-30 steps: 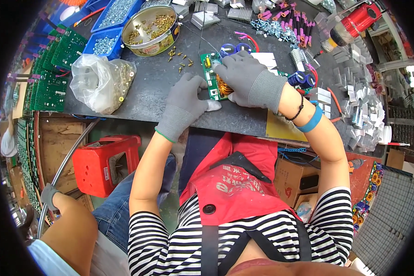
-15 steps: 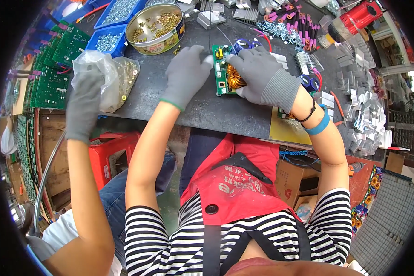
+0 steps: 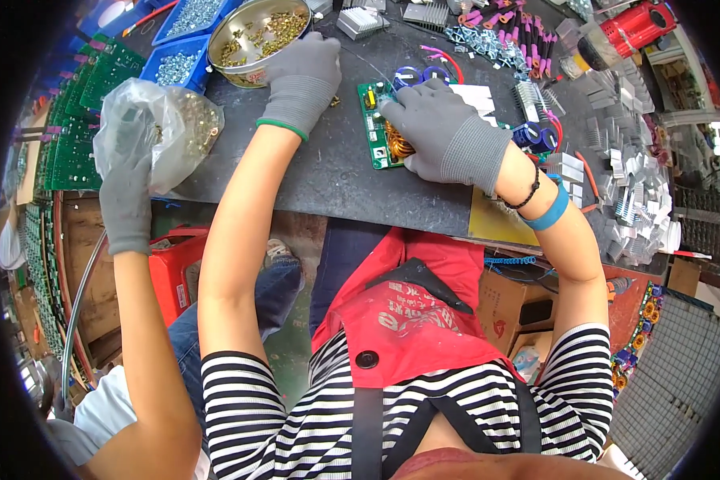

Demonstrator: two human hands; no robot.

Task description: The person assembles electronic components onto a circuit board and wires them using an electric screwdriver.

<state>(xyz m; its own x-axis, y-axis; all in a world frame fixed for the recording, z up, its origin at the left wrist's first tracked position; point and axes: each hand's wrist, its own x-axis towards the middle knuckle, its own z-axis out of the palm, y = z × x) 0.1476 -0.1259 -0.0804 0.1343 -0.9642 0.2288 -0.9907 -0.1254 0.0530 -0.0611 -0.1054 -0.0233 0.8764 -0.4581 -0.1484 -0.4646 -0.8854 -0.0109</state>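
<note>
My left hand [image 3: 302,86], in a grey glove, is at the right rim of a round tin [image 3: 252,76] holding small brass-coloured screws. Its fingers are bent and bunched, and whatever is between them is hidden. My gloved right hand [image 3: 444,132] grips a green circuit board [image 3: 378,152] lying on the dark table. Beneath its fingers shows a copper-wound coil [image 3: 398,144]; two blue capacitors [image 3: 408,77] stand at the board's far side. Part of the board is covered by the hand.
At left, a co-worker's gloved hand [image 3: 126,204] is at a clear plastic bag [image 3: 180,152] of small metal parts. Blue bins [image 3: 176,68] of screws stand behind. Heat sinks [image 3: 628,192] crowd the right side, below a red power tool [image 3: 628,36]. Upright green boards [image 3: 80,156] line the left.
My left hand has moved left and away from the circuit board to the tin. My right hand stays on the board, shifted slightly left. The co-worker's hand has lowered against the bag.
</note>
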